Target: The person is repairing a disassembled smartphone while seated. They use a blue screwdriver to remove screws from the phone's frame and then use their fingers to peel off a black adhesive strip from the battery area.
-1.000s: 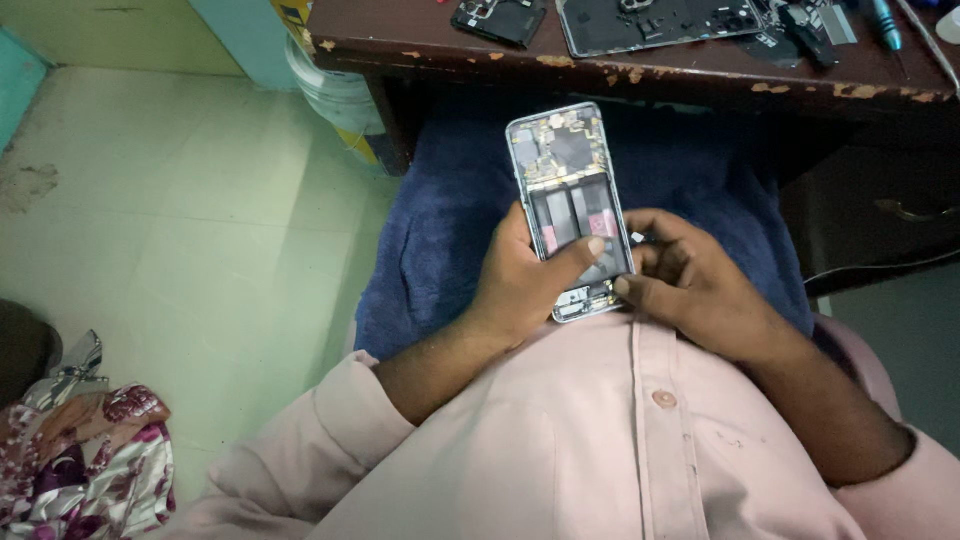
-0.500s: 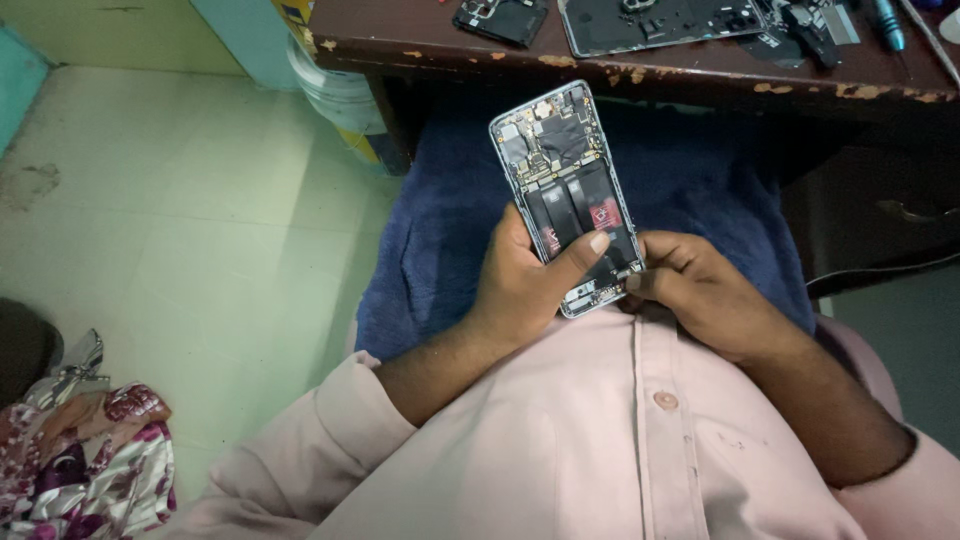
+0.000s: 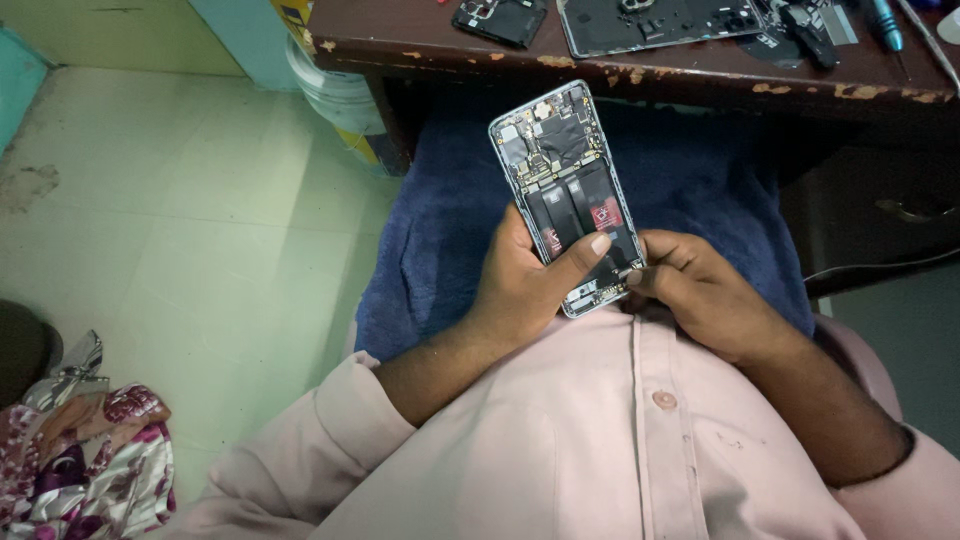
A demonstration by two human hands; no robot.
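An opened smartphone (image 3: 562,175) with its back cover off shows a circuit board at the top and a black battery with a red label below. My left hand (image 3: 525,290) grips it from beneath, the thumb lying across the battery. My right hand (image 3: 700,290) touches the phone's lower right edge with its fingertips; whether it holds a small tool I cannot tell. The phone is held over my lap, which is covered by dark blue cloth (image 3: 440,230).
A worn dark wooden desk (image 3: 420,45) runs along the top with a removed black phone back (image 3: 660,22), a smaller phone part (image 3: 500,18), and a blue-handled screwdriver (image 3: 885,22). A white bucket (image 3: 340,95) stands under the desk's left end. Patterned cloth (image 3: 90,470) lies on the tiled floor.
The phone has tilted, its top end swinging left and slightly away from me. My left thumb has slid further across the battery. The right hand stays at the bottom edge.
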